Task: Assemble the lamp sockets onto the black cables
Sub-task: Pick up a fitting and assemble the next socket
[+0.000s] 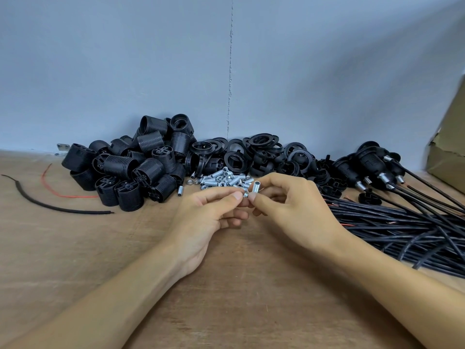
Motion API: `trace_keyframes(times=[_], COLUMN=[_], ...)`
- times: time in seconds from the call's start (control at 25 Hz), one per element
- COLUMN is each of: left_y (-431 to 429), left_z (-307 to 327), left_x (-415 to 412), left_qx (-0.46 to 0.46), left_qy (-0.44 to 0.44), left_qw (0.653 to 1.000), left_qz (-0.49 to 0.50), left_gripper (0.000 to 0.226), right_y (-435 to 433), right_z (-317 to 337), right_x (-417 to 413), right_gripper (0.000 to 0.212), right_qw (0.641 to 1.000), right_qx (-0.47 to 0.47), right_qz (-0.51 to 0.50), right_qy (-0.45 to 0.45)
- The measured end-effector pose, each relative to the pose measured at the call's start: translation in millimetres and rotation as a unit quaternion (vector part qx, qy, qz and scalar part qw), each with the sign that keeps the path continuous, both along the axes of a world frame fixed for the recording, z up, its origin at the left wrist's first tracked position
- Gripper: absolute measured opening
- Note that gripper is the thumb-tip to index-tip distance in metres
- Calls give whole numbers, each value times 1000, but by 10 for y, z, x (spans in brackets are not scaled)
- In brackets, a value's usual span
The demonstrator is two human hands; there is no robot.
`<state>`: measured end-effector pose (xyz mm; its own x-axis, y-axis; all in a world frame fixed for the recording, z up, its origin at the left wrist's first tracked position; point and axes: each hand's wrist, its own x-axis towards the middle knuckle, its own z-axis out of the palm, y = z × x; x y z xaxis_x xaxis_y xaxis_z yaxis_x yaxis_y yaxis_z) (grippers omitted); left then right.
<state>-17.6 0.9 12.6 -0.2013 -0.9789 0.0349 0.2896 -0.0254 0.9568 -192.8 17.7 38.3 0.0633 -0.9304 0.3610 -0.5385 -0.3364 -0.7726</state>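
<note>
My right hand (289,210) pinches a short silver threaded tube (256,187) upright between thumb and forefinger. Touching it from the left, my left hand (208,217) pinches a small silver nut (245,195) at the tube's lower end. Both hands hover over the wooden table (226,285), just in front of a heap of loose silver tubes and nuts (221,178). A pile of black threaded socket bodies (136,167) lies at the back left. Black rings and caps (261,152) lie behind the heap. A bundle of black cables (392,222) lies at the right.
Several assembled sockets on cables (367,165) lie at the back right. A loose black cable piece (50,206) and a red wire (57,191) lie at the left. A cardboard box (450,152) stands at the right edge. A grey wall runs behind everything.
</note>
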Motion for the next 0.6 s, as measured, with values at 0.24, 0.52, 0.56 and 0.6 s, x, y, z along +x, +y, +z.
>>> trace_keyframes(times=[0.24, 0.52, 0.56, 0.6], left_y=[-17, -21, -17, -14], left_z=[4, 7, 12, 15], left_x=[1, 14, 14, 13], left_qx=[13, 15, 14, 12], left_qy=[4, 19, 24, 28], left_qw=[1000, 1000, 1000, 1000], left_qz=[3, -8, -4, 0], left_gripper=[12, 25, 29, 31], right_y=[-29, -29, -19, -13], right_z=[31, 33, 25, 19], right_x=[-30, -40, -34, -27], right_gripper=[15, 12, 12, 11], right_qw=[998, 986, 989, 992], right_qx=[46, 79, 61, 46], right_qz=[-6, 67, 62, 55], right_qy=[-38, -134, -119, -103])
